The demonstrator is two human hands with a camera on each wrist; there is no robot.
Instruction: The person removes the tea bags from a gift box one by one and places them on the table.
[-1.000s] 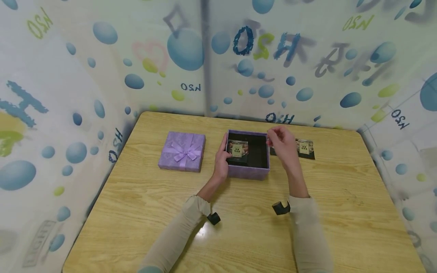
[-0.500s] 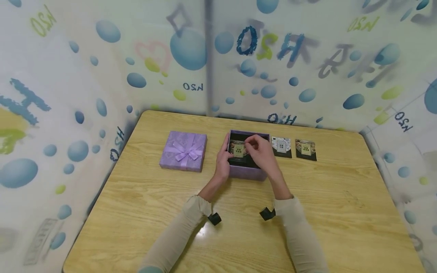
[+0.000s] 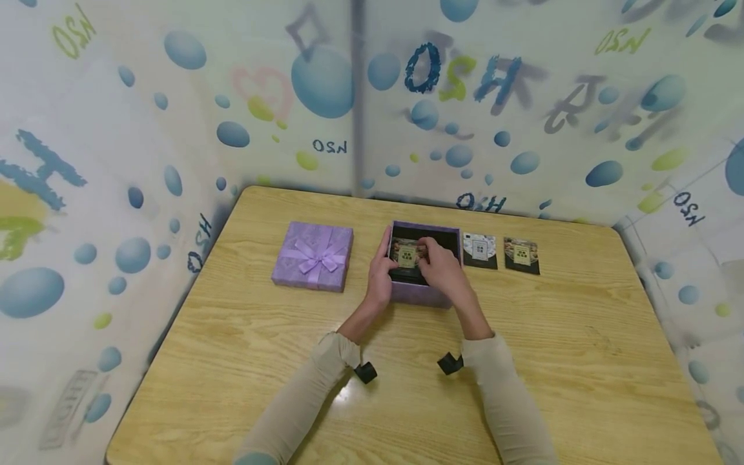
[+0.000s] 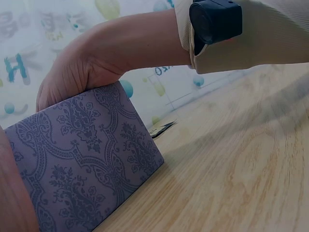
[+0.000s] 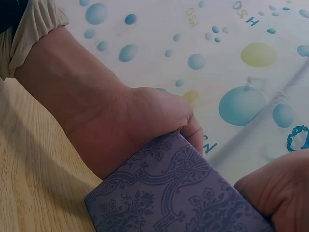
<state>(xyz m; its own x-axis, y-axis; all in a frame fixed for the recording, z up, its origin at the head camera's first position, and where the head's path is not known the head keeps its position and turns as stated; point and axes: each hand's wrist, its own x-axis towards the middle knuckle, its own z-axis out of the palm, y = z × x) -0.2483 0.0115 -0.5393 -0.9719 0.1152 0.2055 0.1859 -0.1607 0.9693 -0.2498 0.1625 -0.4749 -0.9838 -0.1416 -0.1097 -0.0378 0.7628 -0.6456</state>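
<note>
The purple patterned gift box (image 3: pixel 420 294) stands without its lid in the middle of the table, dark inside. My left hand (image 3: pixel 380 278) grips its left wall, with the thumb over the rim. Inside, on the left, lies a small square dark packet (image 3: pixel 405 256) with a food-like picture and a yellow-green label. My right hand (image 3: pixel 444 268) reaches over the front rim into the box and pinches this packet by its right edge. Both wrist views show the box's outer wall (image 4: pixel 87 154), which hides the fingertips and the packet.
Right of the box lie a white-and-black packet (image 3: pixel 480 250) and a dark packet (image 3: pixel 521 255) like the one inside. The purple lid (image 3: pixel 312 257) with a ribbon bow lies on the left. A printed curtain wall (image 3: pixel 261 97) borders the wooden table (image 3: pixel 581 361).
My right hand has moved left from beside the white-and-black packet, now fully in sight, into the box and down to the packet there. My left hand has kept its grip on the box.
</note>
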